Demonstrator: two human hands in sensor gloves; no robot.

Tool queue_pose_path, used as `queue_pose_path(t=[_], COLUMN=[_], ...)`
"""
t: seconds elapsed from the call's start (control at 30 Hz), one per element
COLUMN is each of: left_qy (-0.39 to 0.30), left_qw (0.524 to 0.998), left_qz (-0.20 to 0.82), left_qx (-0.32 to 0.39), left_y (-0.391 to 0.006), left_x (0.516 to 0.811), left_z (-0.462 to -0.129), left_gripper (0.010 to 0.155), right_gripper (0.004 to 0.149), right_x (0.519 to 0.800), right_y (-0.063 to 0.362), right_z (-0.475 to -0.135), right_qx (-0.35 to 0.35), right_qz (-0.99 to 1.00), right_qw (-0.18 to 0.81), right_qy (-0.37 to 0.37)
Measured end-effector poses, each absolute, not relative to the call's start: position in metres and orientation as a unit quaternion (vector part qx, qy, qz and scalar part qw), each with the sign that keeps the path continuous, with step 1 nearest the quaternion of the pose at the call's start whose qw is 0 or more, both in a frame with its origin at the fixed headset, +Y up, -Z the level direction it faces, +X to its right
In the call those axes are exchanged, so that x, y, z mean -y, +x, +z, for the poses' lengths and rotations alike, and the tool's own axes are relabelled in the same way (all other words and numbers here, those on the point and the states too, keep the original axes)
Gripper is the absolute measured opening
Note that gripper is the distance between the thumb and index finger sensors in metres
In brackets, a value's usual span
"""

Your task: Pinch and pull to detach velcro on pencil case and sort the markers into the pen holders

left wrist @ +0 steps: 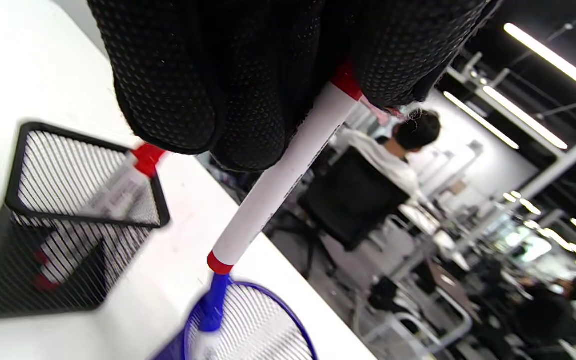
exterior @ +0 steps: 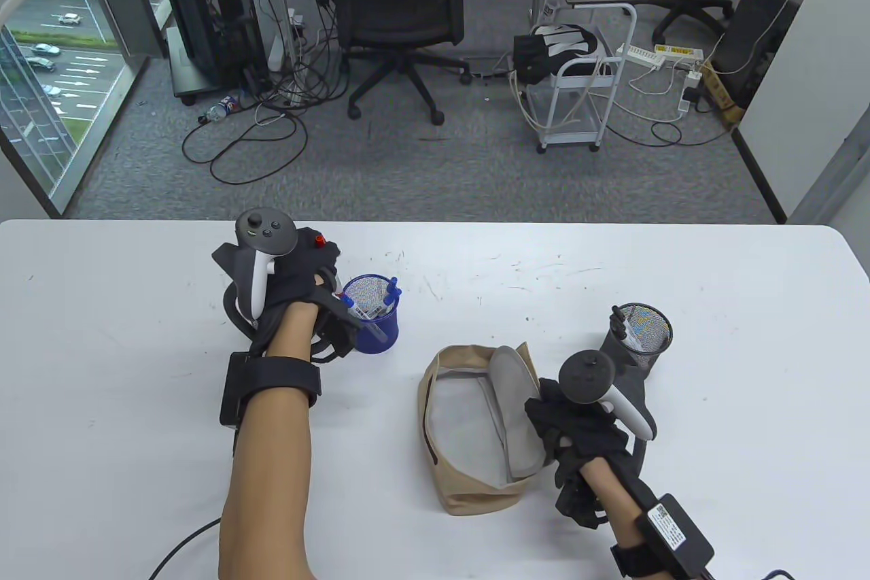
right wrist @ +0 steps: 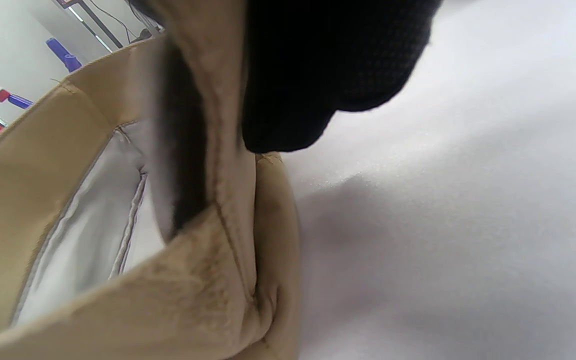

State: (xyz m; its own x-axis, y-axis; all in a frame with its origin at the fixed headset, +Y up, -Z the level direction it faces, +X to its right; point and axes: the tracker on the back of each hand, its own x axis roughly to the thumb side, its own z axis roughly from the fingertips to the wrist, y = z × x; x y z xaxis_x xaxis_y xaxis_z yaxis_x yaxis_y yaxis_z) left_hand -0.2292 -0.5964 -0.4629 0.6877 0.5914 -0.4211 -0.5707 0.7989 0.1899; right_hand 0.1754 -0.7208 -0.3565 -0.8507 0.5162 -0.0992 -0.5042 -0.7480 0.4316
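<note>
My left hand grips a red-capped marker above the blue pen holder. My right hand pinches the flap of the open tan pencil case, which lies on the table between my hands. Print runs along the marker, too small to read. Only the left wrist view shows a black mesh holder with a red marker inside.
</note>
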Motion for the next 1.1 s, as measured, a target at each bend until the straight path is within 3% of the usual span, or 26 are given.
queue_pose_path(t=[0.43, 0.57, 0.8, 1.1], left_qy=[0.033, 0.029, 0.016, -0.007], left_qw=[0.915, 0.928, 0.979, 0.999], left_qz=[0.276, 0.272, 0.175, 0.047], left_qx=[-0.292, -0.254, -0.105, 0.002], left_y=[-0.274, -0.262, -0.201, -0.141], left_x=[0.607, 0.603, 0.614, 0.678], left_z=[-0.454, -0.448, -0.41, -0.341], left_gripper=[0.06, 0.061, 0.069, 0.083], right_gripper=[0.058, 0.058, 0.062, 0.066], right_x=[0.72, 0.72, 0.717, 0.709], right_y=[0.176, 0.176, 0.178, 0.18], right_z=[-0.357, -0.357, -0.356, -0.352], right_qx=[-0.227, -0.228, -0.225, -0.206], right_qz=[0.935, 0.935, 0.936, 0.941], right_qw=[0.272, 0.272, 0.27, 0.269], right_qy=[0.012, 0.01, 0.006, 0.006])
